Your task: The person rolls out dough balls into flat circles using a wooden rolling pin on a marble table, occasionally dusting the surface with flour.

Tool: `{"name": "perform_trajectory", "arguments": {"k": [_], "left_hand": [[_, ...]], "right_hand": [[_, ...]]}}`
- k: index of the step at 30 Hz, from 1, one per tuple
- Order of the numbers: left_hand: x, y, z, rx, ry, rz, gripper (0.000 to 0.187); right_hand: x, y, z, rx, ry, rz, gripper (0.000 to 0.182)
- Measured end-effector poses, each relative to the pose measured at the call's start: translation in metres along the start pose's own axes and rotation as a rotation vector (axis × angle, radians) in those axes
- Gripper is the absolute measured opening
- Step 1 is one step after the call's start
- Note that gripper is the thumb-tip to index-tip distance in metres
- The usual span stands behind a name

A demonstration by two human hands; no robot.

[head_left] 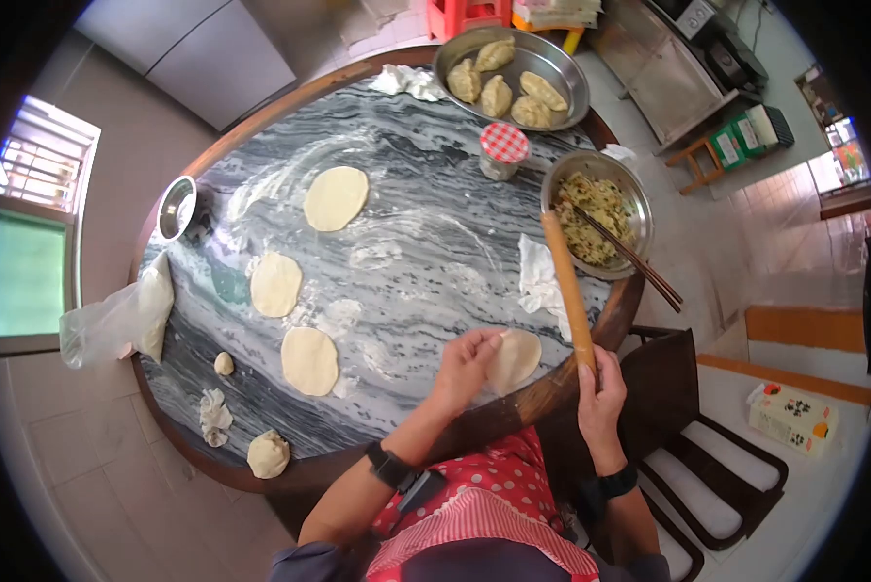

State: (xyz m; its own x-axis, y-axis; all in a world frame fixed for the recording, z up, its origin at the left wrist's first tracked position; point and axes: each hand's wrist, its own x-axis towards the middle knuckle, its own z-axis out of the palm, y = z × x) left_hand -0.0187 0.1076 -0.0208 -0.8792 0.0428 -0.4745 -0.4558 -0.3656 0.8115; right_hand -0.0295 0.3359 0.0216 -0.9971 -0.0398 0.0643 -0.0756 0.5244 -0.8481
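My left hand (467,367) pinches the left edge of a round dough wrapper (515,361) near the front edge of the marble table. In my right hand (602,393) is the lower end of a wooden rolling pin (568,291), which points away from me over the table's right edge. Its far end reaches the metal bowl of chopped filling (598,218), where a pair of chopsticks (634,260) rests. Three more flat dough rounds lie to the left: one at the back (337,199), one in the middle (275,284) and one nearer (309,361).
A metal basin (445,73) with several filled dumplings stands at the back, near a jar with a checked lid (503,150). Crumpled tissue (542,281) lies beside the bowl. At the left are a small metal bowl (177,209), a flour bag (149,310) and a dough lump (268,454).
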Motion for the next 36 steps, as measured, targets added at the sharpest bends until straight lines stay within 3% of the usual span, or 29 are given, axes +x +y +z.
{"name": "perform_trajectory", "arguments": {"k": [4, 7, 9, 10, 12, 15, 22, 27, 30, 32, 33, 35, 36], "left_hand": [[0.048, 0.005, -0.068, 0.025, 0.163, 0.084, 0.029], [0.060, 0.048, -0.102, -0.056, 0.300, 0.044, 0.028], [0.072, 0.050, -0.135, -0.010, 0.457, 0.181, 0.030], [0.069, 0.057, -0.143, -0.007, 0.457, 0.189, 0.030], [0.056, 0.062, -0.155, -0.123, 0.720, 0.203, 0.030], [0.035, 0.052, -0.171, -0.164, 0.850, 0.228, 0.033], [-0.026, 0.007, -0.123, -0.456, 0.827, 0.144, 0.029], [-0.053, -0.011, -0.091, -0.495, 0.787, 0.117, 0.026], [-0.075, -0.025, -0.076, -0.486, 0.622, -0.028, 0.026], [-0.088, -0.031, -0.070, -0.354, 0.344, -0.234, 0.021], [-0.095, -0.035, -0.072, -0.362, 0.345, -0.236, 0.021], [-0.111, -0.038, -0.085, -0.070, 0.398, -0.170, 0.017], [-0.117, -0.030, -0.088, 0.156, 0.565, -0.009, 0.015]], "right_hand": [[-0.007, 0.003, 0.002, 0.037, -0.009, 0.013, 0.025], [-0.007, -0.004, 0.003, 0.032, -0.051, 0.034, 0.025], [-0.008, -0.008, 0.004, 0.031, -0.085, 0.037, 0.025], [-0.009, -0.012, 0.005, 0.036, -0.082, 0.031, 0.025], [-0.011, -0.019, 0.004, 0.037, -0.090, 0.011, 0.025], [-0.010, -0.023, 0.005, 0.013, -0.116, -0.027, 0.025], [0.003, -0.036, 0.043, 0.041, -0.211, -0.108, 0.026], [0.011, -0.058, 0.066, 0.017, -0.325, -0.174, 0.027], [0.009, -0.060, 0.078, -0.010, -0.375, -0.223, 0.027], [0.006, -0.055, 0.085, -0.114, -0.449, -0.416, 0.033], [0.006, -0.052, 0.087, -0.120, -0.455, -0.416, 0.033], [0.005, -0.045, 0.091, -0.217, -0.563, -0.601, 0.043], [0.007, -0.040, 0.090, -0.270, -0.606, -0.655, 0.046]]}}
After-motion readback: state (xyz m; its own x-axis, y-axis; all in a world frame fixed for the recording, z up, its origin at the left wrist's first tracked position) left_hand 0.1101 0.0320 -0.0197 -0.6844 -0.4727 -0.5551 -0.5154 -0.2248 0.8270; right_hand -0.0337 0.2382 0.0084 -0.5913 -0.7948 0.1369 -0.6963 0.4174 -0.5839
